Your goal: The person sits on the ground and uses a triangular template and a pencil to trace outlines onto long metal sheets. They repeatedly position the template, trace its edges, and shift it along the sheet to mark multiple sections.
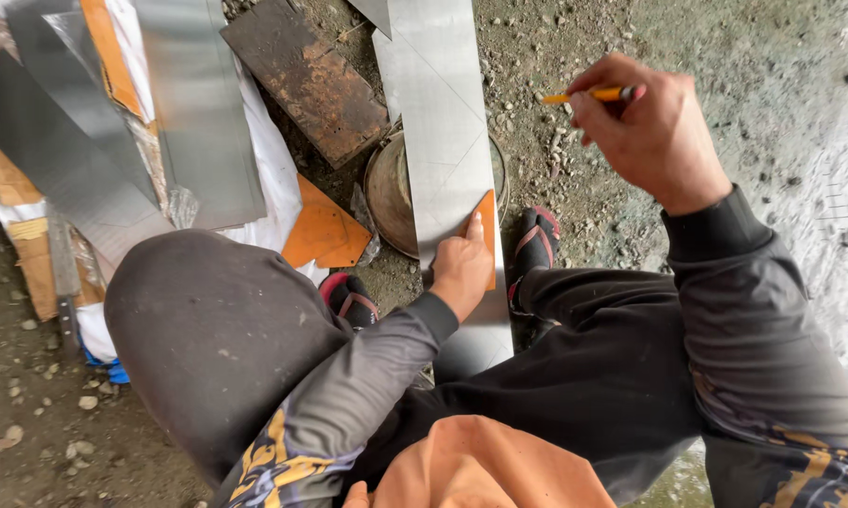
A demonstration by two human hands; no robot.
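Pinching an orange pencil (595, 94) between thumb and fingertips, the right hand (648, 127) was lifted off to the right of the work, well clear of the metal, tip pointing left. Meanwhile the left hand (461, 268) was pressed flat, fingers together, on a small orange template (486, 221) sitting at the right edge of a long metal strip (438, 113). So nothing was actually gripped on that side, just pushed down.

The strip itself ran away from the person, lying across the rim of a rusty round pan (386, 193) on the gravel ground (574, 179), with its near end tucked down between the knees. Faint scribed diagonal lines already showed on it.

Honestly, that setup looked sketchy to me. The strip only rested on the pan's rim, so I'd guess it could rock or slide as soon as the pencil dragged across it, and the line would wander. The template was only held by palm pressure at the very edge of the strip, so one slip and it could skate off the side. Bare fingers right beside a cut sheet edge also looked like an easy way to get sliced. More sheet offcuts (193, 103) and a rusty plate (306, 80) lay at the far left, out of the way.
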